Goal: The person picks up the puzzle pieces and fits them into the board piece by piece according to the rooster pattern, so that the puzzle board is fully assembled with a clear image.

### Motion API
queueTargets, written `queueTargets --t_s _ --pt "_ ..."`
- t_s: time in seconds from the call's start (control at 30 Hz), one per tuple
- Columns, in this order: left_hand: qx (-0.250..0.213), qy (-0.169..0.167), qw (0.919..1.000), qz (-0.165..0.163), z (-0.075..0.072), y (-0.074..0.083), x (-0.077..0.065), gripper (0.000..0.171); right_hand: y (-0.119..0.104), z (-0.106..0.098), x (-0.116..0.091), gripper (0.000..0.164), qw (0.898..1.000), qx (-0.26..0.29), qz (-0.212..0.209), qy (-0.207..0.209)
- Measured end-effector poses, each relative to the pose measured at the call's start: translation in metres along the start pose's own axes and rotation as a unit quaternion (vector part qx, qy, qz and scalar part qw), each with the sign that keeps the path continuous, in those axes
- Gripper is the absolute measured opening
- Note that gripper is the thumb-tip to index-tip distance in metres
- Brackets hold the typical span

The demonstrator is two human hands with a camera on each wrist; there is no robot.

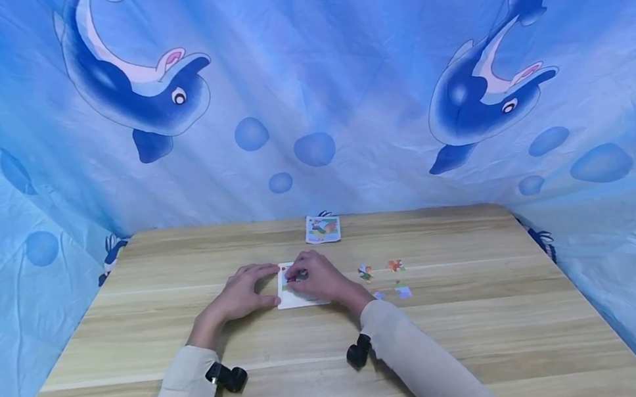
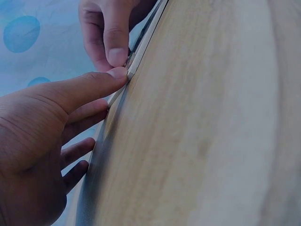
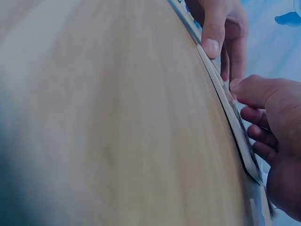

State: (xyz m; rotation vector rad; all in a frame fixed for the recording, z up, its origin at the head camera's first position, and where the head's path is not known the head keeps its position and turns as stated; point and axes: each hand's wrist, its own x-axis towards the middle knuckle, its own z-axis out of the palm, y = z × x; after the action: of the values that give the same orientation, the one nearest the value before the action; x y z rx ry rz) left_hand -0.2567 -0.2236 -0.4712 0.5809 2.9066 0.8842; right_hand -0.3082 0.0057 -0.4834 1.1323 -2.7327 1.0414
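A white puzzle tray (image 1: 301,303) lies flat on the table, partly hidden by the hands. My left hand (image 1: 244,291) rests at its left edge, thumb toward the near corner and index finger toward the far corner. In the left wrist view, the left thumb (image 2: 106,84) touches the tray's rim and the other fingers are fairly straight. Over the tray, my right hand (image 1: 318,278) pinches a small, dark and reddish puzzle piece (image 1: 291,280) between thumb and fingers. Most of that piece is hidden behind the fingertips.
Right of the tray lie loose puzzle pieces: a green-orange one (image 1: 365,273), an orange one (image 1: 396,266), a lilac-green one (image 1: 403,290) and a pale one (image 1: 379,295) near the right wrist. A picture card (image 1: 322,229) lies at the table's back edge, before a blue dolphin curtain (image 1: 339,77).
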Motion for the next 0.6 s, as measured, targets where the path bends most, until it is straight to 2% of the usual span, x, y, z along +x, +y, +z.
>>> queueTargets --t_s 0.13,0.33,0.5,0.6 --pt "-0.001 0.001 1.0000 -0.001 0.001 0.001 0.001 0.071 0.005 -0.012 -0.005 0.018 0.998 0.057 0.019 0.000" --pt "-0.005 -0.002 1.0000 0.001 0.005 0.000 0.002 0.072 0.020 -0.046 -0.028 0.027 0.993 0.096 0.066 0.013" --pt "-0.005 -0.002 0.9999 -0.012 0.003 -0.003 0.000 0.073 0.043 -0.076 -0.052 0.029 0.989 0.107 0.099 0.024" --pt "-0.002 0.000 1.0000 -0.009 0.002 -0.004 -0.001 0.074 0.059 -0.089 -0.065 0.030 0.989 0.095 0.111 0.030"
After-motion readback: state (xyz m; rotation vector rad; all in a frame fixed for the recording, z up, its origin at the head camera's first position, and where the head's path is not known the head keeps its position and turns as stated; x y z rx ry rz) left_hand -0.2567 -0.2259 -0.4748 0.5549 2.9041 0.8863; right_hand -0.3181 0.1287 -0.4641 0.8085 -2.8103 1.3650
